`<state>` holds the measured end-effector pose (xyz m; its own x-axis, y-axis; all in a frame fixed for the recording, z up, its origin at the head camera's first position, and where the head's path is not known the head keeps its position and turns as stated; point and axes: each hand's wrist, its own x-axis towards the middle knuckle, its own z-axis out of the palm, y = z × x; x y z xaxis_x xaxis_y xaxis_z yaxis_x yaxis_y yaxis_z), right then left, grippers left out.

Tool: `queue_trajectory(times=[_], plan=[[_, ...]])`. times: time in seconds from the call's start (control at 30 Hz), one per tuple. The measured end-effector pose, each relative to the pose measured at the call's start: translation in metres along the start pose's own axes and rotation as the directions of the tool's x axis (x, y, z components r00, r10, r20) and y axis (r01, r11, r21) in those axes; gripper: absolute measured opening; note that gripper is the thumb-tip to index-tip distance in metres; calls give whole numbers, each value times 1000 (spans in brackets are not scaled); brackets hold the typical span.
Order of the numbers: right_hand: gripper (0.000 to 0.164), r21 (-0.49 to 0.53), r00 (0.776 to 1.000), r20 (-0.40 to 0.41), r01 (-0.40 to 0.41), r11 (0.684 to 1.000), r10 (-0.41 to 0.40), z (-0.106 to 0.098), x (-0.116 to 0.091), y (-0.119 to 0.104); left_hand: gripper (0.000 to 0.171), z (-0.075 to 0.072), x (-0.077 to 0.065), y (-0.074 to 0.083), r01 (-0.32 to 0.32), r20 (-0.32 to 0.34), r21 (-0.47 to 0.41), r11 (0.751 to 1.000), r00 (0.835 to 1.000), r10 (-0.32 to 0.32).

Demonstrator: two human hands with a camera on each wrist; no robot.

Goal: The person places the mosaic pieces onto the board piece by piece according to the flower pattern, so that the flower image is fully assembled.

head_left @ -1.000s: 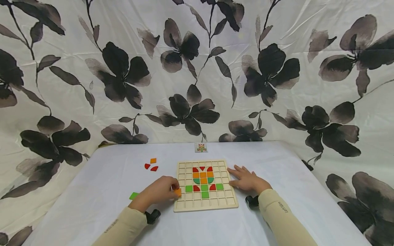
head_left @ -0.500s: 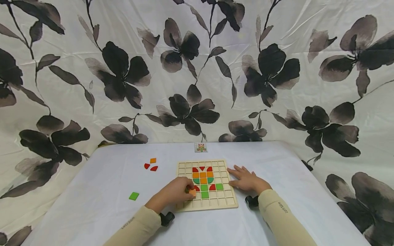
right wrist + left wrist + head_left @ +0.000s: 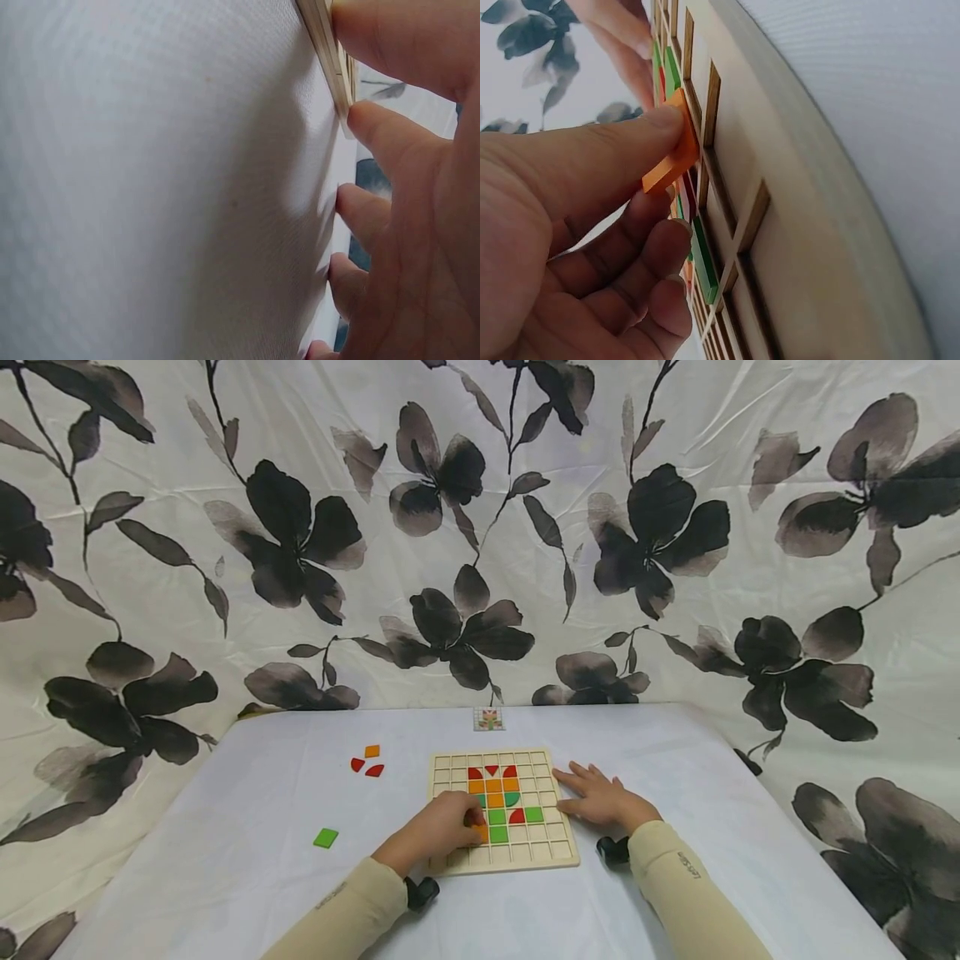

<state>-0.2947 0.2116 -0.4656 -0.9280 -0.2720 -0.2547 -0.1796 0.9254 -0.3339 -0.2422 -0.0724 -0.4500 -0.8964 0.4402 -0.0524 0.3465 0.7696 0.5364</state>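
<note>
My left hand (image 3: 437, 828) is over the lower left part of a wooden grid board (image 3: 553, 852). Between its thumb and finger it pinches an orange square tile (image 3: 676, 154). In the left wrist view this tile is tilted, its edge at a cell of the grid. A green square tile (image 3: 498, 835) lies in the cell just right of it. My right hand (image 3: 609, 800), fingers spread, rests at the board's right side, thumb and forefinger touching the edge. Red, orange and green tiles form a pattern on the board, partly hidden by my left hand.
Left of the board, a loose green square tile (image 3: 326, 838) lies on the white table. Farther back are an orange square tile (image 3: 372, 751) and two red rounded tiles (image 3: 374, 770). A small pattern card (image 3: 490, 719) lies behind the board, near the floral cloth (image 3: 457, 643).
My left hand has moved right from the board's left edge, carrying the orange square tile to a cell beside the lower green tile. The right hand has stayed in place.
</note>
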Motion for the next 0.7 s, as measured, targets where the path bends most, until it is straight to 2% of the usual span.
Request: queue_trajectory(times=[0.2,0.33,0.43,0.53,0.6,0.7], plan=[[65,2,1000,0,4,1000,-4,-1,-1,-1,10,1,0,3,6,-3,31,1000,1000,-6],[65,-3,1000,-4,0,1000,0,-1,0,0,8,6,-4,7,-2,-5,152,988,1000,3],[65,-2,1000,-7,-3,1000,3,-1,0,0,12,8,-9,10,-45,-3,259,965,999,48],[64,-2,1000,-10,-3,1000,3,-1,-1,0,11,7,-11,11,-85,7,307,948,996,87],[64,3,1000,-8,-4,1000,4,-1,-1,-1,11,5,-12,10,-99,19,305,947,995,98],[64,11,1000,2,-3,1000,3,-1,-2,-2,15,2,-13,4,-91,28,257,962,996,87]])
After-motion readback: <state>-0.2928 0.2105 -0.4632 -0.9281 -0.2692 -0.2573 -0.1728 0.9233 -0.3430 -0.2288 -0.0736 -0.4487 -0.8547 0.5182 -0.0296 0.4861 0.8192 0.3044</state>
